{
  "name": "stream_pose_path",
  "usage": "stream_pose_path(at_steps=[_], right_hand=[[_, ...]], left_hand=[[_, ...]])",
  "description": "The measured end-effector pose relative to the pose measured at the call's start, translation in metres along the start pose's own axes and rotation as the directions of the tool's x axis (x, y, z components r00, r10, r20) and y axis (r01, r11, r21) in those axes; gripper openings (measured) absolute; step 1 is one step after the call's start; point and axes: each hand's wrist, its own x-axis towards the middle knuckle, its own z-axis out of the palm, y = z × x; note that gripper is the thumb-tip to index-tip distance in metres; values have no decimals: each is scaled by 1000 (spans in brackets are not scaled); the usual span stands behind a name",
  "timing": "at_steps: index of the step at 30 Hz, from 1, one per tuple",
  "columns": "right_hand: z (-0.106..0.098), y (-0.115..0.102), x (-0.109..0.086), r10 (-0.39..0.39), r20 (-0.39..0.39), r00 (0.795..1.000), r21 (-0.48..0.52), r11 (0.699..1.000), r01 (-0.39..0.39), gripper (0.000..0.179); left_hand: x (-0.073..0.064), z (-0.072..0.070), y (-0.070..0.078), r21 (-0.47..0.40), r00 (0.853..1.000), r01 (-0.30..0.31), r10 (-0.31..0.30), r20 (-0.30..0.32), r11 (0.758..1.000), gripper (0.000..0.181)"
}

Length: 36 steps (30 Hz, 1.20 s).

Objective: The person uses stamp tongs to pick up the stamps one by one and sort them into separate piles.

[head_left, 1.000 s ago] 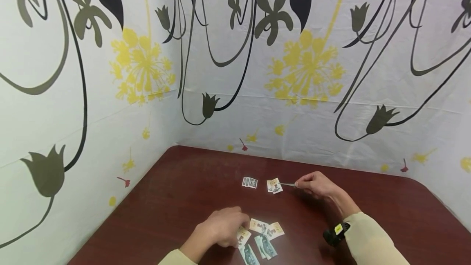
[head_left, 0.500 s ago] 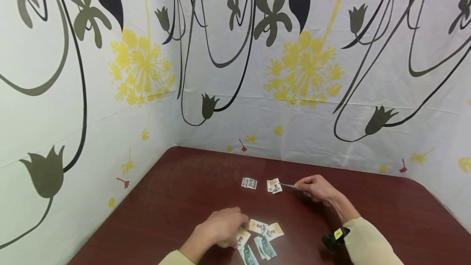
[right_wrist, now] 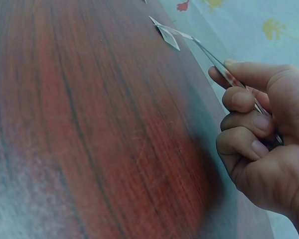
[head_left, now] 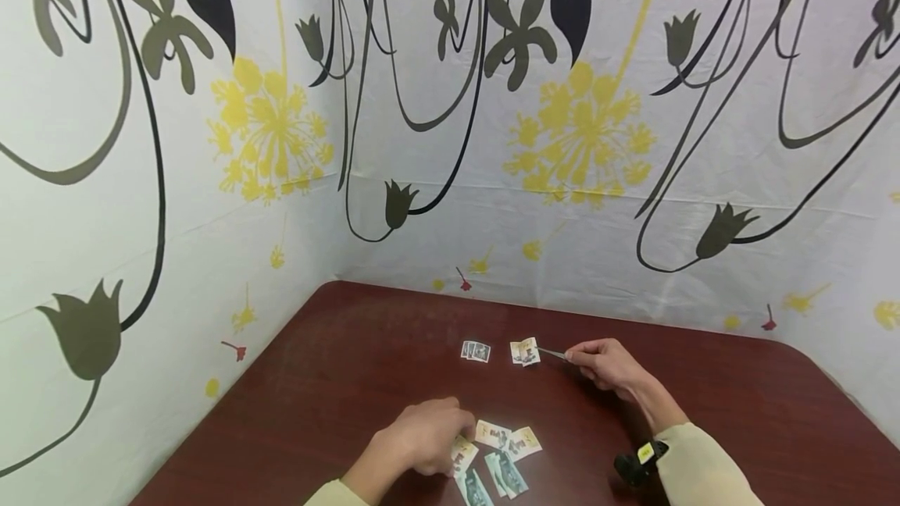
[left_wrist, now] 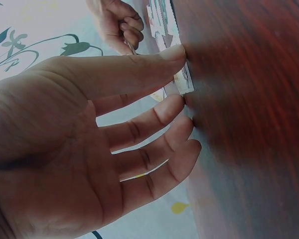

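My right hand (head_left: pixel 615 369) pinches a pair of metal tweezers (right_wrist: pixel 214 59). The tweezers' tips meet the edge of a yellow-and-white stamp (head_left: pixel 529 351), which overlaps another yellow stamp (head_left: pixel 516 353) at its left. In the right wrist view, that stamp (right_wrist: pixel 168 39) looks tilted above the table. My left hand (head_left: pixel 432 436) rests at the table with loosely bent fingers. Its thumb (left_wrist: pixel 174 54) touches or lies just over a yellow stamp (head_left: pixel 464 455), partly hidden by the hand in the head view. More yellow stamps (head_left: pixel 494 433) and blue-green stamps (head_left: pixel 506 475) lie to its right.
Overlapping grey stamps (head_left: pixel 476 350) lie left of the tweezed pair. The dark red wooden table (head_left: pixel 337 350) ends at a white wall covering (head_left: pixel 436 256) printed with flowers. A black device with a yellow label (head_left: pixel 641 463) sits at the right wrist.
The tweezed stamp has shifted slightly away and its far edge looks raised. My right hand has moved a little nearer. The left hand stays in place.
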Motion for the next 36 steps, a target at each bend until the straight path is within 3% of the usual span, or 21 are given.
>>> stream_pose_path(at_steps=[16, 25, 36], right_hand=[[0, -5, -10, 16, -18, 1000, -90, 996, -18, 23], [-11, -4, -18, 11, 24, 1000, -116, 993, -8, 27], [-21, -6, -38, -54, 117, 992, -160, 984, 73, 33]], left_hand=[[0, 1, 1, 16, 1000, -12, 12, -4, 1000, 45], [-1, 1, 0, 18, 1000, -20, 20, -2, 1000, 46], [-1, -3, -1, -7, 999, -34, 34, 1, 999, 43]])
